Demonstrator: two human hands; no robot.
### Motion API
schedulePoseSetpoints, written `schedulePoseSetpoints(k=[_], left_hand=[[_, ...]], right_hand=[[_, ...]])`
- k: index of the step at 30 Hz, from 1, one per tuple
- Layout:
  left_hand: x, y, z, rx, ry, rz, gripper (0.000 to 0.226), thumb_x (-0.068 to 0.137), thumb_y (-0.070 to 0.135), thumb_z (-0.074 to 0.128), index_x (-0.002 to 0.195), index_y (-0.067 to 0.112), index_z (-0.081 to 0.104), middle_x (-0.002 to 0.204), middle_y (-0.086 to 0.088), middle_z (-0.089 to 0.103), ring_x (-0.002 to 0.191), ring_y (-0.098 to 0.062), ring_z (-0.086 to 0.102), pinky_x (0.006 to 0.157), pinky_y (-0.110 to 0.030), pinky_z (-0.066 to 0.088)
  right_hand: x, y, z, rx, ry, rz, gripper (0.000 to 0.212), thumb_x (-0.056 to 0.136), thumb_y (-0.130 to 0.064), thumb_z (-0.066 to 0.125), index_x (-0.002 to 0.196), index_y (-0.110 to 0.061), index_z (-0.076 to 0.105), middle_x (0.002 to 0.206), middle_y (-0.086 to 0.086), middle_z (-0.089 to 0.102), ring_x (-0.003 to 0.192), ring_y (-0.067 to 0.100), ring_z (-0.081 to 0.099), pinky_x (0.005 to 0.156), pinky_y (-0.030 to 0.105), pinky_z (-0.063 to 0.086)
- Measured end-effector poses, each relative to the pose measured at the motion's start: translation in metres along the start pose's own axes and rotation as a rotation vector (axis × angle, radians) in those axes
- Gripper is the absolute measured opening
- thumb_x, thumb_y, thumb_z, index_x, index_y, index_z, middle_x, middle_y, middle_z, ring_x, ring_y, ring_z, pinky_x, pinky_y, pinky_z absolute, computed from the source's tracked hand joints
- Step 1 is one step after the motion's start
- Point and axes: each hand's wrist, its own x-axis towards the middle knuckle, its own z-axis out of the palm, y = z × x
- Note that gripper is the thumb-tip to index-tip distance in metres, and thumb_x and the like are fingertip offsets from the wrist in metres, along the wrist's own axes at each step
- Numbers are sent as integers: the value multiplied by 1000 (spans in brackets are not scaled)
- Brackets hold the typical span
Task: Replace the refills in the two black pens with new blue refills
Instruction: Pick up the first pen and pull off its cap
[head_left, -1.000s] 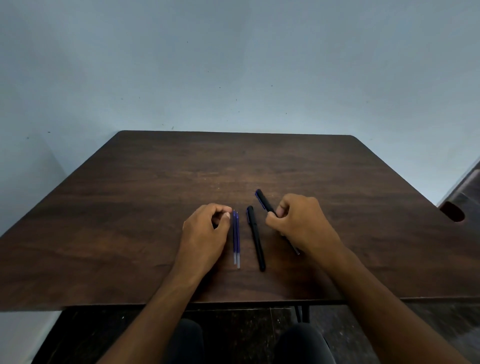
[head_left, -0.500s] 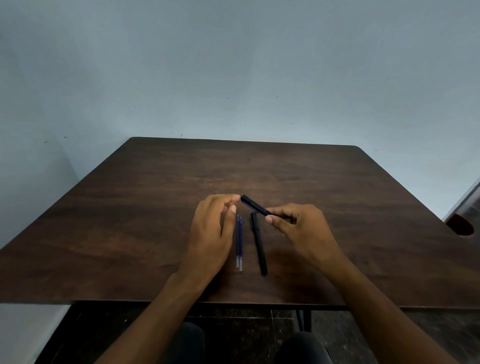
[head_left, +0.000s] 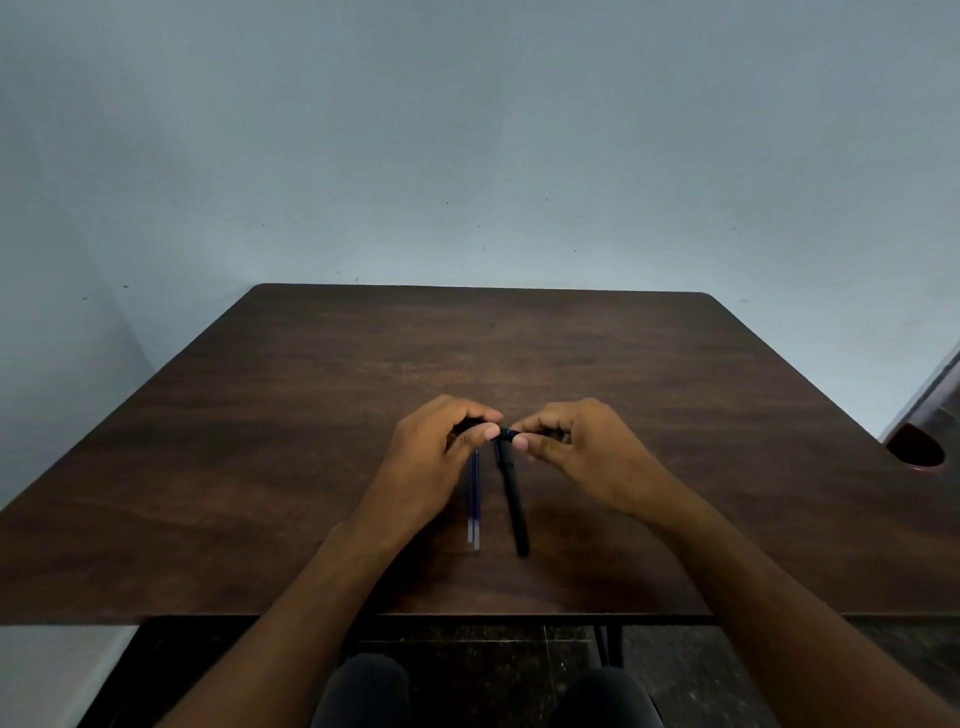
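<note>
A black pen (head_left: 505, 432) is held level above the dark wooden table (head_left: 291, 447), mostly hidden inside my fingers. My left hand (head_left: 439, 457) grips its left end and my right hand (head_left: 576, 452) pinches its right part; only a short piece shows between my thumbs. Below them a second black pen (head_left: 514, 501) lies on the table, pointing toward me. Just left of it lie two blue refills (head_left: 474, 501), side by side, their far ends hidden under my left hand.
A pale wall stands right behind the table's far edge. At the far right, a dark red round object (head_left: 917, 451) sits by the table's edge. My knees show under the near edge.
My right hand lifted one black pen off the table and swung it level. My left hand rose from beside the refills and took hold of the pen's other end.
</note>
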Motion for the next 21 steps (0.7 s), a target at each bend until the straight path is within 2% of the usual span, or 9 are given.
schedulePoseSetpoints(k=[2,4,6,10,12,16,18,21], left_hand=[[1,0,-1,20,-4,14,14,93,27,65,103,22,73,94,16,66,94,1,61,78,-7,43],[2,0,-2,30,-6,18,12,92,26,67,101,23,74,93,16,67,92,0,62,77,-9,44],[3,0,-3,33,-7,23,13,91,25,69,102,23,75,93,15,69,92,0,63,78,-9,44],[3,2,-4,37,0,29,17,88,25,72,104,24,76,92,14,68,91,0,62,77,-9,45],[3,2,-4,36,39,36,14,87,23,73,100,22,77,90,12,69,90,-1,63,76,-9,45],[5,5,-5,25,66,22,10,86,21,75,94,22,78,88,12,73,86,-2,66,76,-14,49],[6,4,-9,8,62,5,10,84,20,76,94,23,79,87,11,74,85,-2,68,76,-16,50],[7,5,-15,-38,52,-31,13,83,17,77,94,23,79,88,11,74,86,0,68,76,-12,49]], right_hand=[[2,0,-1,6,-18,-1,16,95,-26,67,106,-20,76,85,-12,71,75,-10,61,65,9,43],[3,0,-2,-7,-49,-3,17,96,-26,65,107,-18,76,86,-6,72,77,3,64,64,17,45],[4,-1,-3,-42,-89,-8,20,98,-28,62,108,-18,76,89,-1,71,79,15,64,71,33,51],[7,-2,-7,-68,-131,-37,24,101,-30,57,102,-13,74,90,8,71,80,24,64,74,41,51],[8,-3,-8,-74,-139,-59,29,101,-31,56,99,-8,73,90,11,71,81,24,63,74,39,50],[8,-4,-8,-74,-106,-125,31,100,-28,58,90,-2,73,77,7,63,71,16,54,61,19,39],[7,-5,-10,-85,-82,-154,28,100,-23,60,82,-4,71,71,0,57,66,9,50,58,15,35],[11,-13,-8,-148,-75,-242,27,99,-17,61,75,-8,68,69,-3,53,62,6,45,58,15,34]])
